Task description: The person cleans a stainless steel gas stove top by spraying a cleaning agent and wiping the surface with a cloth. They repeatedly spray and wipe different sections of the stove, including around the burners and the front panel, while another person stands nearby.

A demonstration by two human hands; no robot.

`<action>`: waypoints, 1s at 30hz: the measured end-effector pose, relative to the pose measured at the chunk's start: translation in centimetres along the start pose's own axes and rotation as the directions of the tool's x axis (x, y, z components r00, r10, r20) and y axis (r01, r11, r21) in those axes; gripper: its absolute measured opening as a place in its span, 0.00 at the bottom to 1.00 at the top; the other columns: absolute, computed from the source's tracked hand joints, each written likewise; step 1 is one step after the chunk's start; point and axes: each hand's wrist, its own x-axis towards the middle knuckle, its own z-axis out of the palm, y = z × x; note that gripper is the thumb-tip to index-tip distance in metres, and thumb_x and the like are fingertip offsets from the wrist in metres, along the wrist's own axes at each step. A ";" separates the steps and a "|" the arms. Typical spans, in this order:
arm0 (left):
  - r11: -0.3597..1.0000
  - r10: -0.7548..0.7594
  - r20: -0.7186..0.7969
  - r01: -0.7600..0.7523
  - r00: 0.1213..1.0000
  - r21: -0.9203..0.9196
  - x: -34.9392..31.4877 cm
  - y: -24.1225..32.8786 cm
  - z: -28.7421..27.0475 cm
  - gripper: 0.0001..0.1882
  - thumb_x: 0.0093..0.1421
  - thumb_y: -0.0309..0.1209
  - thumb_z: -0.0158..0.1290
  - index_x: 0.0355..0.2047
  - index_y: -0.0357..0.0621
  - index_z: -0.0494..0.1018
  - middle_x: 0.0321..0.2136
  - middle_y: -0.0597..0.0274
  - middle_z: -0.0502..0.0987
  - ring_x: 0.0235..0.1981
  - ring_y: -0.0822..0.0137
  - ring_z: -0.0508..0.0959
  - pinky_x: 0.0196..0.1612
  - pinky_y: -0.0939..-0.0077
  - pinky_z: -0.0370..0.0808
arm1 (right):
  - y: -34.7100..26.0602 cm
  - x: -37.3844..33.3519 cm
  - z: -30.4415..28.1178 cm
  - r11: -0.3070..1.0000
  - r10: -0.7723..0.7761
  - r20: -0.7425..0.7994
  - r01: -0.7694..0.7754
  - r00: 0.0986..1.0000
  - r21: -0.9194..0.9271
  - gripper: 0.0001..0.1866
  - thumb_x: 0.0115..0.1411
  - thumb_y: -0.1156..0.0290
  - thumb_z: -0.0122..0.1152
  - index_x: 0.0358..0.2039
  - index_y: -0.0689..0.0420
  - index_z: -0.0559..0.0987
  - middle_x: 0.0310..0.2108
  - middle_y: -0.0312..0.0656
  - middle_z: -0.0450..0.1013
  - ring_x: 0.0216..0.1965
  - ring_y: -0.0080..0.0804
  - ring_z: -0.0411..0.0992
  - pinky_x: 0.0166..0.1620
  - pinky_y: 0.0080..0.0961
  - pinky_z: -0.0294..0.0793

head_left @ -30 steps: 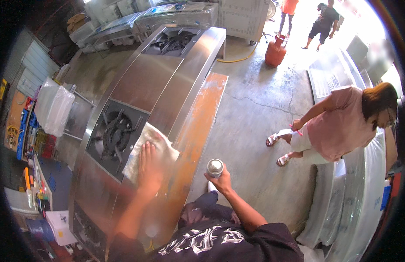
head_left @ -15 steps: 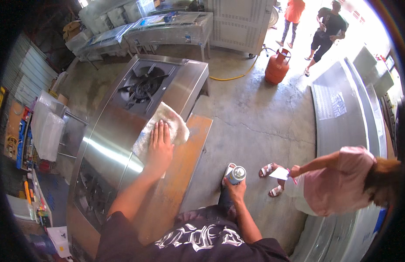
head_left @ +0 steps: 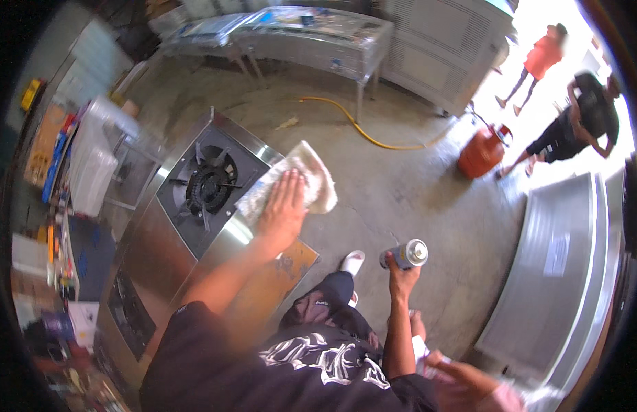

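My left hand (head_left: pixel 284 213) lies flat with its fingers stretched out on a white, fluffy cloth (head_left: pixel 317 168). Beneath the cloth is the right-hand edge of a stainless steel stove (head_left: pixel 159 237); part of the cloth hangs past that edge. Just left of it sits a black burner (head_left: pixel 210 187) in a dark square recess, and a second burner (head_left: pixel 131 309) shows nearer to me at the lower left. In my right hand (head_left: pixel 403 280), away from the stove, is an aerosol can (head_left: pixel 406 254) with its pale top up; the fingers are wrapped round its body.
An orange-brown panel (head_left: pixel 267 285) lies beside the stove. A red gas cylinder (head_left: pixel 482 152) with a yellow hose (head_left: pixel 380 144) stands on the floor. Wrapped steel tables (head_left: pixel 311 41) are at the back, metal panels (head_left: pixel 545 275) at right. A person in pink (head_left: pixel 470 381) is close at lower right; two others stand far right.
My view has turned and shifted toward the stove's far end. My left hand and the cloth are farther along its edge. The person in pink now shows lower, close to my right arm.
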 end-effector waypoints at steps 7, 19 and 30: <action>0.968 -0.111 -0.008 0.107 0.994 -0.229 6.4 0.6 -0.2 0.40 0.71 0.48 0.45 0.70 0.25 0.54 0.72 0.33 0.54 0.75 0.42 0.51 0.77 0.52 0.45 | -2.8 15.0 4.8 0.997 -0.082 0.131 0.080 0.988 0.021 0.28 0.55 0.71 0.77 0.52 0.64 0.74 0.44 0.42 0.76 0.46 0.32 0.75 0.53 0.34 0.77; 0.881 -0.420 0.225 0.454 0.879 -0.131 13.8 -7.4 -1.3 0.30 0.65 0.41 0.49 0.55 0.23 0.73 0.67 0.33 0.62 0.73 0.40 0.55 0.76 0.48 0.44 | -13.2 38.2 19.8 0.982 -0.177 0.503 0.187 0.846 0.032 0.20 0.57 0.72 0.75 0.46 0.65 0.76 0.39 0.39 0.77 0.39 0.28 0.76 0.46 0.30 0.78; 0.583 -0.812 0.123 0.788 0.570 0.197 21.3 -19.1 2.3 0.31 0.70 0.31 0.43 0.68 0.22 0.56 0.73 0.37 0.52 0.76 0.44 0.49 0.77 0.51 0.44 | -15.6 51.3 42.2 0.987 -0.130 0.775 0.154 0.619 0.043 0.24 0.54 0.72 0.77 0.48 0.65 0.77 0.40 0.41 0.78 0.41 0.31 0.76 0.49 0.32 0.77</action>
